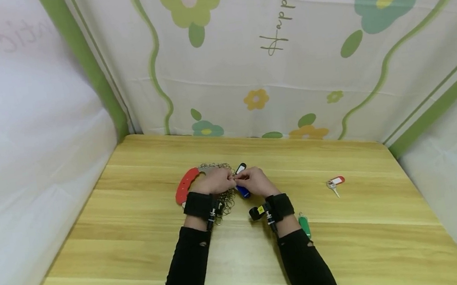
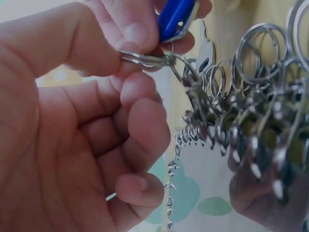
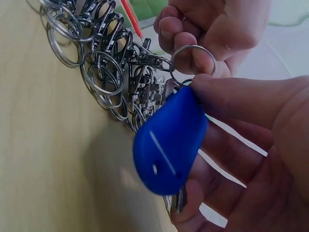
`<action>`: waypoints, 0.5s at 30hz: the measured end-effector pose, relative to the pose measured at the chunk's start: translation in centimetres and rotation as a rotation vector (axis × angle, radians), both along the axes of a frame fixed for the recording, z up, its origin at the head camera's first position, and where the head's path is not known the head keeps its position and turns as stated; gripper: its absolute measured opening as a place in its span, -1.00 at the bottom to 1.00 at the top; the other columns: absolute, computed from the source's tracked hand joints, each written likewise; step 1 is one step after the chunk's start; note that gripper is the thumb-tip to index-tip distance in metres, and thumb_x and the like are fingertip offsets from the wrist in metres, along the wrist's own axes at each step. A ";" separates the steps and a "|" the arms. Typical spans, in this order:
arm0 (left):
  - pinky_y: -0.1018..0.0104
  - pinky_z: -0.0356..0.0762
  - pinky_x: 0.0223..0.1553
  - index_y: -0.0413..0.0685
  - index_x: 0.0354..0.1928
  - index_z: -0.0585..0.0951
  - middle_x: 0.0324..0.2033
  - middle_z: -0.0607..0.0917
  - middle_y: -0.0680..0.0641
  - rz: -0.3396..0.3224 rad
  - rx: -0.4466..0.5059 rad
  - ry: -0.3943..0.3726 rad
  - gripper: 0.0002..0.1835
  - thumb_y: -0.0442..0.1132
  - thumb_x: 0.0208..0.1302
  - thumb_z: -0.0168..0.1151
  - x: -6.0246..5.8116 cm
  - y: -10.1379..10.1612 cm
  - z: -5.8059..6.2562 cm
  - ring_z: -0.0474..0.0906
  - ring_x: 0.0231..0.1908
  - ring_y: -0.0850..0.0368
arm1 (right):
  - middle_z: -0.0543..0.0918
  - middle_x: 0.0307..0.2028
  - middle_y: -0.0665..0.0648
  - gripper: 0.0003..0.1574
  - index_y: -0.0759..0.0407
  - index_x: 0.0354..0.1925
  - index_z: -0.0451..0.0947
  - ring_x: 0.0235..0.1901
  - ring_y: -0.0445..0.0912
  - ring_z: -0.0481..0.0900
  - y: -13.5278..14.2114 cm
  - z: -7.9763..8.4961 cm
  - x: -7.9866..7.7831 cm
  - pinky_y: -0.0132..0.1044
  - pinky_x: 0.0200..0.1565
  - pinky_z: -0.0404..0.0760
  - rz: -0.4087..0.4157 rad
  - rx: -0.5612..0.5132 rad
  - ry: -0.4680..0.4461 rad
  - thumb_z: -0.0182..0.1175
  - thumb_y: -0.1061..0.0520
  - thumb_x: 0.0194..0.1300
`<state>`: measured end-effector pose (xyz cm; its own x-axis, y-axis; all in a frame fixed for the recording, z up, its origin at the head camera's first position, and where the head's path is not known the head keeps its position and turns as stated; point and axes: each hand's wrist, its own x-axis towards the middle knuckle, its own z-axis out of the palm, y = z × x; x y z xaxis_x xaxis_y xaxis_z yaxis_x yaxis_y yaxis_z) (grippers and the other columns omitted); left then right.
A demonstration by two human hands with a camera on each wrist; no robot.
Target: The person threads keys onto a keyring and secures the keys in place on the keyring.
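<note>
My left hand [image 1: 218, 181] pinches a metal split ring [image 3: 194, 47] between thumb and forefinger; its other fingers are curled in. Opposite it, the thumb and fingers of my right hand [image 1: 258, 182] pinch the narrow end of a blue key tag [image 3: 170, 140]. Beneath the tag, part of a metal key [image 3: 179, 198] shows. The split ring meets a small metal clip in a row of clips and rings [image 2: 263, 53] beside the hands. That row belongs to a hoop-like key holder with a red curved handle [image 1: 186, 185], lying under my left wrist.
A dark key tag [image 1: 240, 168] with a white label lies just beyond the hands. To the right on the wooden table [image 1: 108, 241] are a key with a red tag [image 1: 336, 181] and a green tag [image 1: 304, 225] by my right forearm. Printed cloth walls [image 1: 220, 68] surround the table.
</note>
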<state>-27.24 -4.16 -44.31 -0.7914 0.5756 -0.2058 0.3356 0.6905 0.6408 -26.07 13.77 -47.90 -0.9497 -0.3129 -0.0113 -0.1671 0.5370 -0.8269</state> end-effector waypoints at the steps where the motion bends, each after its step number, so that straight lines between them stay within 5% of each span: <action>1: 0.32 0.20 -0.56 0.00 -0.63 0.29 -0.74 0.25 0.05 -0.001 -0.001 -0.001 -0.67 -0.25 0.34 -0.01 0.0 -0.1 0.0 0.14 -0.74 0.17 | 0.65 -0.25 0.05 -0.83 0.13 -0.20 0.71 -0.31 -0.12 0.59 0.0 0.0 0.0 -0.26 -0.27 0.57 0.003 -0.002 -0.003 0.20 0.18 0.31; 15: 0.35 0.17 -0.59 -0.03 -0.66 0.31 -0.75 0.26 0.05 0.000 -0.028 0.026 -0.68 -0.29 0.27 0.06 0.0 0.0 0.4 0.16 -0.74 0.17 | 0.66 -0.37 0.02 -0.85 0.09 -0.29 0.70 -0.40 -0.13 0.59 -0.2 0.4 0.2 -0.29 -0.35 0.53 -0.049 0.011 -0.040 0.21 0.11 0.31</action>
<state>-27.21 -4.17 -43.95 -0.7966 0.5700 -0.2014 0.3520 0.7082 0.6120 -25.92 13.56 -47.50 -0.9628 -0.2652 -0.0525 -0.1073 0.5530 -0.8262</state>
